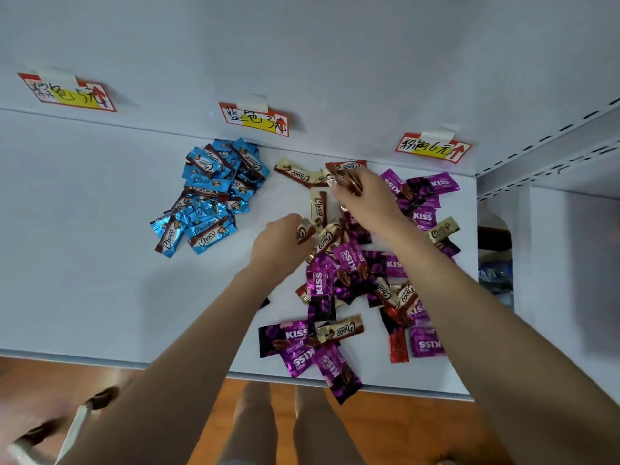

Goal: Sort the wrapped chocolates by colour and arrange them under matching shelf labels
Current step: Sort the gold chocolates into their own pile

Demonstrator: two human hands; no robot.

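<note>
A pile of blue chocolates (208, 196) lies on the white shelf (84, 229) under the middle label (256, 120). Purple, gold and red chocolates (352, 283) are mixed together to the right. More purple chocolates (426, 193) lie under the right label (432, 147). My left hand (281, 243) grips a gold chocolate (305, 231) at the mixed pile's upper edge. My right hand (365, 199) pinches a red chocolate (349, 179) near the back wall. Two gold chocolates (295, 174) lie just left of it.
A third label (67, 92) hangs on the back wall at far left, with bare shelf beneath it. The shelf's front edge (235, 375) runs above a wooden floor. A slotted upright (543, 159) bounds the shelf on the right. My legs stand below.
</note>
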